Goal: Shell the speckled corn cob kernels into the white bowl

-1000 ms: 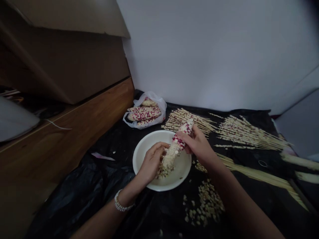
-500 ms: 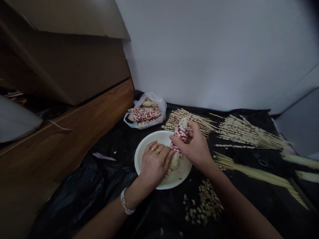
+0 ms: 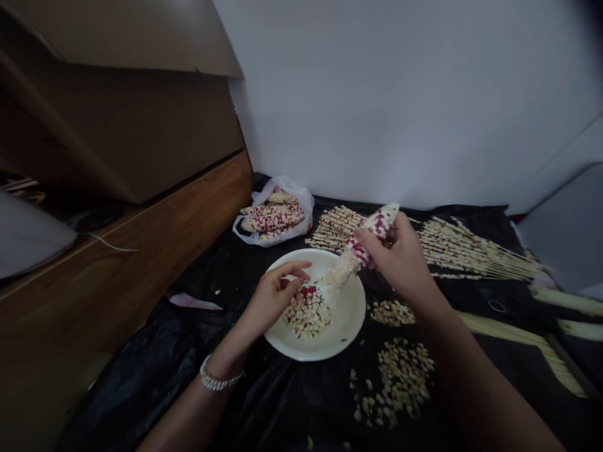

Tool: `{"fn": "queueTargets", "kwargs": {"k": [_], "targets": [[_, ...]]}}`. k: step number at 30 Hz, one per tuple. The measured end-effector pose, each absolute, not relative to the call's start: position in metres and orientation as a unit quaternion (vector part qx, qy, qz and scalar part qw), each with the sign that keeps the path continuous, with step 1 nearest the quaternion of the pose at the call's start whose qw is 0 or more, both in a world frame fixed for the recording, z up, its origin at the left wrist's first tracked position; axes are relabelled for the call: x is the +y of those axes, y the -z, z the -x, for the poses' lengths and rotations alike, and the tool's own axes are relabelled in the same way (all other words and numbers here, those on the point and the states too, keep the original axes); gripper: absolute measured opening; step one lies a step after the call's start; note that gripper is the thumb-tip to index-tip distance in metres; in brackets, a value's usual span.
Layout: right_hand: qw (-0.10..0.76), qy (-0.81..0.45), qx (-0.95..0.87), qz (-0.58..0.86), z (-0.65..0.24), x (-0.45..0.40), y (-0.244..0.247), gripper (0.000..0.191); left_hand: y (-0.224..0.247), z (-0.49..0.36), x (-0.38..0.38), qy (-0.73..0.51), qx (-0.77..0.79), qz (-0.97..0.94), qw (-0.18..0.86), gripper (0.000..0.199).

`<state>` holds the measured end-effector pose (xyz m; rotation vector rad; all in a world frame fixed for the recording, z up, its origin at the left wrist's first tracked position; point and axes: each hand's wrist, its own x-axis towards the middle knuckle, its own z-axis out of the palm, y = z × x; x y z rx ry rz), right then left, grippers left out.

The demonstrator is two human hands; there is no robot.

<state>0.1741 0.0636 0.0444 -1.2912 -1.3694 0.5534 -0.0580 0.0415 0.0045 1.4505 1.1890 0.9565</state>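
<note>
My right hand is wrapped round a corn cob with purple and cream kernels. The cob tilts, its stripped lower end reaching over the white bowl. Over the bowl's left side is my left hand, fingers apart and away from the cob, with no held thing showing. Loose corn kernels lie heaped in the bowl below it, some of them deep red.
Behind the bowl, a plastic bag holds several corn cobs. Skewers threaded with kernels lie at the right, beside bare skewers. Loose kernel piles rest on black sheeting. A cardboard box stands left.
My left hand has come off the cob and moved left, its fingers opening. My right hand has carried the cob up and to the right, uncovering the kernels in the bowl.
</note>
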Motion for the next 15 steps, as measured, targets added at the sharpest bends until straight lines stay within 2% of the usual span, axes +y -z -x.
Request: {"fn": "queueTargets", "kwargs": {"k": [2,10,15], "targets": [[0.563,-0.248,-0.572,0.543,-0.173,0.072,-0.05,0.039,0.0,0.057,0.041,-0.376,0.503,-0.591,0.507,0.029],[0.587,-0.449,-0.469,0.483,-0.148,0.133,-0.061,0.037,0.017,0.052,0.033,-0.349,0.465,-0.646,0.495,0.043],[0.57,-0.465,-0.509,0.447,-0.092,0.181,-0.048,0.031,0.018,0.052,0.03,-0.328,0.442,-0.688,0.474,0.034]]}}
